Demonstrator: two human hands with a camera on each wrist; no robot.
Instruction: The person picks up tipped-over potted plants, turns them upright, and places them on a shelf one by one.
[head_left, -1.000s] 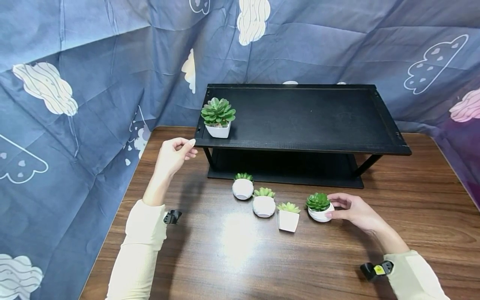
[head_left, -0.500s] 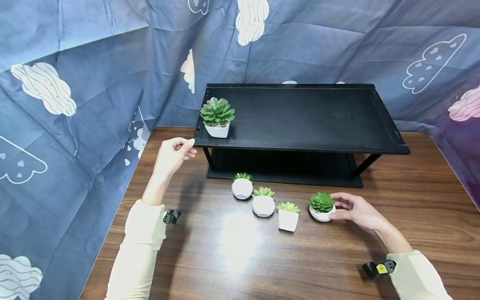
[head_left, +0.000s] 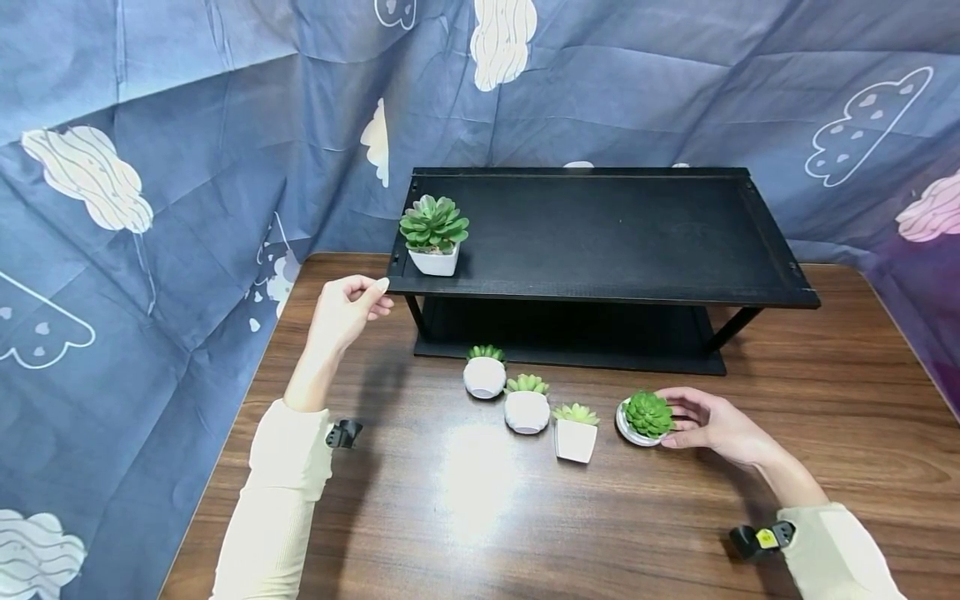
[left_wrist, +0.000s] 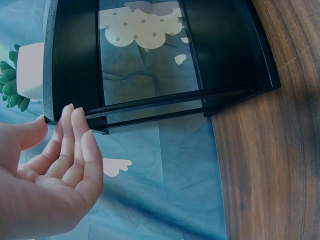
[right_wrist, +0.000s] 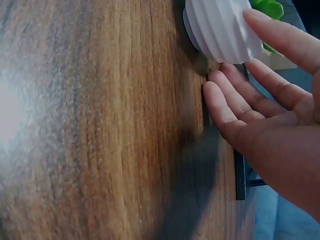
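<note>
My left hand [head_left: 345, 312] pinches the front left corner of a black two-tier shelf [head_left: 600, 242], thumb above the edge and fingertips below, as the left wrist view [left_wrist: 65, 155] also shows. At the right, my right hand [head_left: 712, 425] holds a small green succulent [head_left: 649, 414] in a round white ribbed pot [right_wrist: 222, 30] between thumb and fingers. This pot leans so that its leaves face the head camera. Whether its base touches the table is unclear. On the shelf's top left stands a larger succulent [head_left: 435, 225] in a square white pot.
Three more potted succulents stand in a slanting row before the shelf: one round white pot [head_left: 484, 378], another round one [head_left: 527, 412] and a square one [head_left: 576, 442]. The wooden table [head_left: 420, 533] reflects a bright glare. A blue cloud-printed cloth [head_left: 202, 167] hangs behind.
The succulent in my right hand has turned and tipped, so its leaves now face up toward the head camera and sit slightly further right. My left hand stays on the shelf corner.
</note>
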